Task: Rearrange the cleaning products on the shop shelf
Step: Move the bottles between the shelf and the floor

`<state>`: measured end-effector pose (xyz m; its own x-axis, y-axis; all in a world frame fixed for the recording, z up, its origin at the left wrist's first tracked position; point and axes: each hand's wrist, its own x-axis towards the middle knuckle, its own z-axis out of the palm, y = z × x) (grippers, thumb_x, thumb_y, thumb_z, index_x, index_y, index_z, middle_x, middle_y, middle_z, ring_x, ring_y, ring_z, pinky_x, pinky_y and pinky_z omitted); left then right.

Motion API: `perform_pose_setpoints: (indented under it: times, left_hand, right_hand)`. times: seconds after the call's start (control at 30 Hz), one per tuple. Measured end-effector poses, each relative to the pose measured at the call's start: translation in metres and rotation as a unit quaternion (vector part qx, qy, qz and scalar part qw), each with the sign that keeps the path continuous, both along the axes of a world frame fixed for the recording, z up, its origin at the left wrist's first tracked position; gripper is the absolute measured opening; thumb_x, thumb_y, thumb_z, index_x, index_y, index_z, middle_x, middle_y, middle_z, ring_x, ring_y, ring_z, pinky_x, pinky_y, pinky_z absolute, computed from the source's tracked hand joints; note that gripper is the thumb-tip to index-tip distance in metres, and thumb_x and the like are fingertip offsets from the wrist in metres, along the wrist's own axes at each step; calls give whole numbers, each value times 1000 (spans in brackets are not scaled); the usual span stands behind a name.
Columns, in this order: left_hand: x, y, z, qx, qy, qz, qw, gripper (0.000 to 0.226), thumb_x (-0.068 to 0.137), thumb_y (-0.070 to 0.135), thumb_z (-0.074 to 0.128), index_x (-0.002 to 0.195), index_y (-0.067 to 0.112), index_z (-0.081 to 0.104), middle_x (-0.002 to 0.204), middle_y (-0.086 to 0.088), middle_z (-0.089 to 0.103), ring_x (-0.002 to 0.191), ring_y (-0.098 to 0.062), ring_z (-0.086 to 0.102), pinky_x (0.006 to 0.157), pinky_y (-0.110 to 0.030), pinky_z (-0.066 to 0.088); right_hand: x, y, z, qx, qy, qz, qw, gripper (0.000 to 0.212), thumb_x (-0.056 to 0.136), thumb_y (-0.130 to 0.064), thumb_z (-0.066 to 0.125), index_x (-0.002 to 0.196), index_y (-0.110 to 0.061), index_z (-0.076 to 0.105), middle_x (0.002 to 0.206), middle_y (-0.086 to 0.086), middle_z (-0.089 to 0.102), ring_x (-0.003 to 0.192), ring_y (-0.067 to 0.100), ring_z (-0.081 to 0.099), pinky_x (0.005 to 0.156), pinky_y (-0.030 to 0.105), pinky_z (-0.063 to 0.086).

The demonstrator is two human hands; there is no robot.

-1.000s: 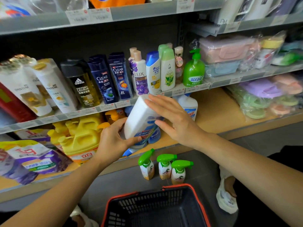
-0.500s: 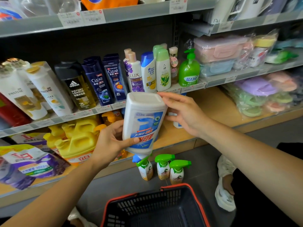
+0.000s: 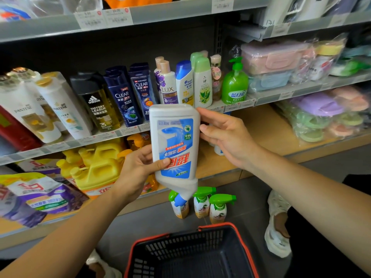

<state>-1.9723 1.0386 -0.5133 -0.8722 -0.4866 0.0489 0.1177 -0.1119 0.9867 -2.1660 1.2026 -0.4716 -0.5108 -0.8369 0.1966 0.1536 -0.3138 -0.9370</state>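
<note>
We judge the upturned cleaner bottle (image 3: pixel 174 141) stiff, slick, fairly heavy: left hand (image 3: pixel 138 169) fingers wrap its narrow end, right hand (image 3: pixel 226 137) loose, uncurled at its base

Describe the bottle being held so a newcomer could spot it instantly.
Start at the wooden bottom shelf, just right of the yellow jugs. In front of it the left hand grips a white toilet-cleaner bottle with a blue label, the right hand open beside it. It alone is upside down, its blue cap pointing floorward.

Grey shelf (image 3: pixel 60 145) of shampoo bottles (image 3: pixel 122 97), wooden shelf (image 3: pixel 267 133) with yellow jugs (image 3: pixel 100 167), spray bottles (image 3: pixel 217 209) and basket (image 3: pixel 180 243) on floor (image 3: pixel 251 197)
</note>
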Motion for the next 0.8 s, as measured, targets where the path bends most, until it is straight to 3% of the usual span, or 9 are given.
perform_pose_setpoints:
  times: [0.07,0.13,0.27,0.4,0.63,0.7,0.8]
  left_hand:
    - [0,1,2,1,-1,16,1000,48,80,10,75,126,5,66,120,-15,73,111,-33,71,80,-36,62]
    - [0,2,5,7,1,34,999,48,80,10,74,127,4,65,119,-15,74,111,-33,71,81,-37,62]
    - [2,1,9,25,5,44,999,49,82,13,73,129,5,64,121,-15,73,112,-32,71,82,-38,62]
    - [4,5,10,42,16,42,998,44,83,15,73,126,9,66,120,-12,74,110,-30,72,77,-34,62]
    - [-15,18,11,41,18,18,999,45,88,22,70,130,8,62,122,-9,73,113,-27,71,80,-32,61]
    - [-22,19,11,12,-24,19,999,41,87,25,72,125,11,65,119,-5,75,111,-25,72,80,-33,62]
    - [-33,24,1,-33,-107,14,994,40,78,34,77,113,14,71,108,-2,78,101,-26,75,83,-42,63]
  right_hand:
    - [1,0,-8,18,-2,-21,1000,49,91,3,64,132,-24,60,127,-1,69,119,18,65,92,36,57]
    - [3,2,-19,93,15,-31,995,55,89,-3,70,137,-24,55,120,-1,72,110,17,69,87,37,59]
    - [21,12,-53,261,94,113,954,46,85,-7,76,125,-23,63,115,-1,74,110,16,69,99,43,54]
    - [42,18,-76,246,33,139,959,56,86,0,72,135,-17,52,125,6,70,117,24,66,100,43,53]
    - [26,38,-84,182,-107,120,970,69,77,-23,80,138,-20,47,134,12,62,119,36,63,99,55,51]
    - [15,47,-83,169,-91,89,977,69,76,-27,81,137,-18,50,134,12,63,114,38,66,93,51,55]
    - [-9,67,-78,186,9,34,982,61,79,-26,80,134,-20,56,128,8,67,110,35,68,91,52,56]
